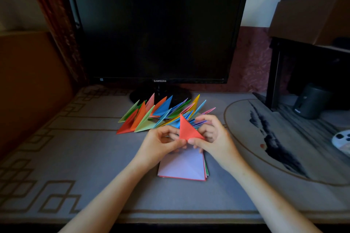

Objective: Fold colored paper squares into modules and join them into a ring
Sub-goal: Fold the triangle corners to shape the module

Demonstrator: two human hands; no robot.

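The left hand and the right hand are close together in the middle of the frame. Both pinch a red triangle of folded paper at its bottom corner. The thumbs meet there, and the other fingers curl behind the paper, so parts of them are hidden. The triangle points toward the top of the frame. Right under the hands lies a stack of flat paper squares. Its top sheet is pale purple, only thin red and green edges peek out below, and the hands cover its far edge. Just above the hands is a pile of folded pieces in many colors, points sticking up; the right hand hides some. All this sits on a grey table. Behind the pile stands a dark monitor. At the upper right a brown box is cut off by the frame. A white thing at the right edge is cut off too and hard to make out.
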